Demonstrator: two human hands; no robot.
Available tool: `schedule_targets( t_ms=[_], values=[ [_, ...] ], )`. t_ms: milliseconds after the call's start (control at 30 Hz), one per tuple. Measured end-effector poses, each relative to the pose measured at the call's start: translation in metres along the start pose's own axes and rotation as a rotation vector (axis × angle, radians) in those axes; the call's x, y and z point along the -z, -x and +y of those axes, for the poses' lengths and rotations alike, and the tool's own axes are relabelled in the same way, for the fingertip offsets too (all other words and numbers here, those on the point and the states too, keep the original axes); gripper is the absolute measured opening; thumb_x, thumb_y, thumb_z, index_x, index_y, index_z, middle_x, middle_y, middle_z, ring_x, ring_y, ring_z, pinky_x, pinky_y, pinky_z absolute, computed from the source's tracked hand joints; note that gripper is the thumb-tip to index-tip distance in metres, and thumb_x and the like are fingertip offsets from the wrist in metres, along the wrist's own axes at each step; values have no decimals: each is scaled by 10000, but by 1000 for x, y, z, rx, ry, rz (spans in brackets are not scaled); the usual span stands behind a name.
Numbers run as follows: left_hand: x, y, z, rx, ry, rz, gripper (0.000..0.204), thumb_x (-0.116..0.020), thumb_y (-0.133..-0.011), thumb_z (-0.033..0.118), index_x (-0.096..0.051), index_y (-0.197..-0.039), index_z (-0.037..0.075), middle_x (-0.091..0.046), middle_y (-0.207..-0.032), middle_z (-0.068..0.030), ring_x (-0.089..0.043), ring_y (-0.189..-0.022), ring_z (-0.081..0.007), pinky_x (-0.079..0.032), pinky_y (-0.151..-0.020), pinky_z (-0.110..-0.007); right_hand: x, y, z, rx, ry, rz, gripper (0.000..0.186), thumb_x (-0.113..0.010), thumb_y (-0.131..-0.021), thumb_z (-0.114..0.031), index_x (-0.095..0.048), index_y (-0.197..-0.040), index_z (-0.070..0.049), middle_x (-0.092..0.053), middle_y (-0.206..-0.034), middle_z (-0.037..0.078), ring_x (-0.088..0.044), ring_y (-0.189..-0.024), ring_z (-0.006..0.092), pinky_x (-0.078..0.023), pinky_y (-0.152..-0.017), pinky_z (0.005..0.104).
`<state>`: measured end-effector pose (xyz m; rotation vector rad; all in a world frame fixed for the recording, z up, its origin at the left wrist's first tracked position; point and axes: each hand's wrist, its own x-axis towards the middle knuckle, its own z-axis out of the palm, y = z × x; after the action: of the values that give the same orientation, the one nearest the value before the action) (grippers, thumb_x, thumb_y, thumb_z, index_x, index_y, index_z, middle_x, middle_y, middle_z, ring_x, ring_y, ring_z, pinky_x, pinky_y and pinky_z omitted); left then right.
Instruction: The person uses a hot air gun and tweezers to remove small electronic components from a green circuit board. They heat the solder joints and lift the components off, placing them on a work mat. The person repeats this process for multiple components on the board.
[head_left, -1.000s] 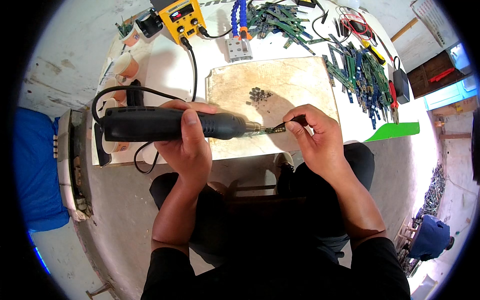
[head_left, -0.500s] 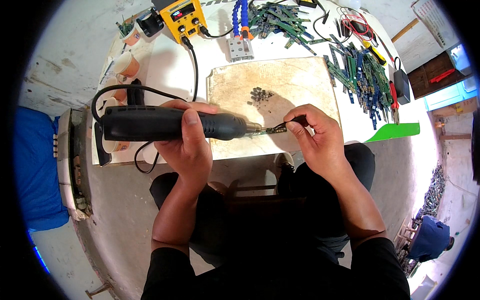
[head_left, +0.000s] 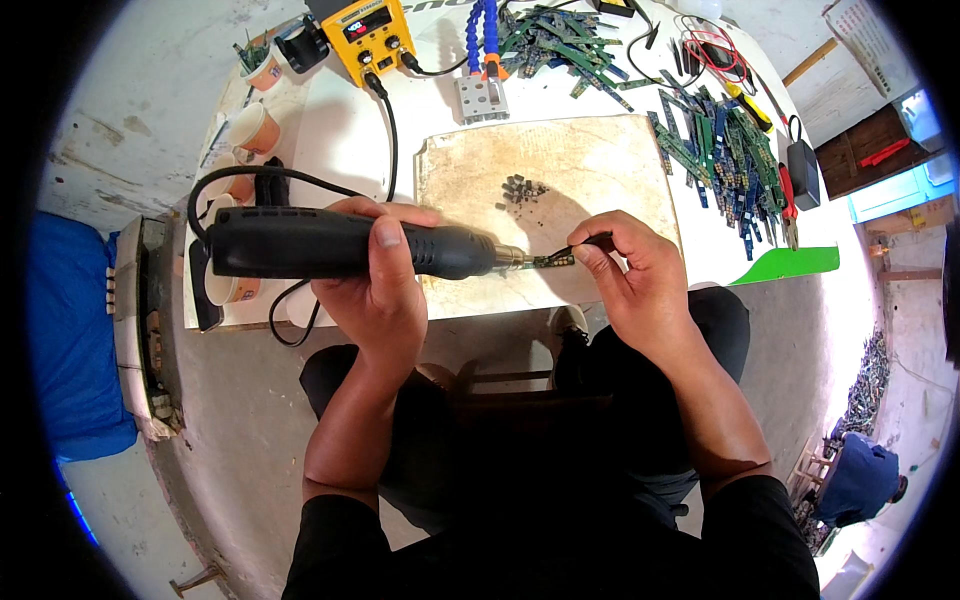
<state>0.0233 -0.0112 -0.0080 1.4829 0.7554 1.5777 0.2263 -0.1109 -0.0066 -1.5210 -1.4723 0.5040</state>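
My left hand (head_left: pixel 372 285) is wrapped round a black hot-air gun (head_left: pixel 300 244), held level with its metal nozzle (head_left: pixel 508 255) pointing right at a narrow circuit board strip (head_left: pixel 553 261) over the pale, stained mat (head_left: pixel 460 170). My right hand (head_left: pixel 630 270) pinches dark tweezers (head_left: pixel 593 240), whose tips are at the strip; whether they grip it I cannot tell. A small heap of dark chips (head_left: pixel 522 188) lies on the mat behind the nozzle.
A yellow station (head_left: pixel 355 40), blue flexible hoses (head_left: pixel 483 35) and paper cups (head_left: pixel 255 130) stand on the white table (head_left: pixel 750 200). Heaps of board strips (head_left: pixel 725 150) (head_left: pixel 555 45) lie behind and right, beside red-handled pliers (head_left: pixel 787 195) and wires (head_left: pixel 705 30).
The hot-air gun and my left hand have shifted slightly rightward, with the nozzle a little further along the strip. My right hand is almost unmoved.
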Motion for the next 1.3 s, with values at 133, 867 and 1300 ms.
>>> schedule_targets(
  t_ms=[133, 867, 1300],
  values=[
    [-1, 0, -1, -9, 14, 8, 236, -534, -971, 248, -509, -1039, 23, -679, -791, -150, -657, -759, -177, -524, -762, -276, 0, 1, 1, 2, 2, 3, 73, -621, -885, 32, -621, -947, -6, -643, -879, 133, -647, -775, 234, -500, -702, 297],
    [-1, 0, -1, 0, -7, 4, 229, -522, -973, 245, -514, -1021, 21, -674, -784, -145, -662, -754, -179, -533, -753, -283, -1, 1, 5, -8, -46, 2, 78, -620, -887, 36, -622, -957, 1, -642, -871, 133, -643, -770, 226, -494, -701, 294],
    [2, 0, -3, 6, 3, -13, 242, -541, -970, 252, -520, -1030, 18, -683, -784, -147, -671, -760, -179, -540, -760, -280, 1, 0, 1, -3, -17, -4, 74, -627, -891, 26, -619, -959, -3, -640, -859, 129, -636, -753, 213, -491, -683, 293]
  ],
)
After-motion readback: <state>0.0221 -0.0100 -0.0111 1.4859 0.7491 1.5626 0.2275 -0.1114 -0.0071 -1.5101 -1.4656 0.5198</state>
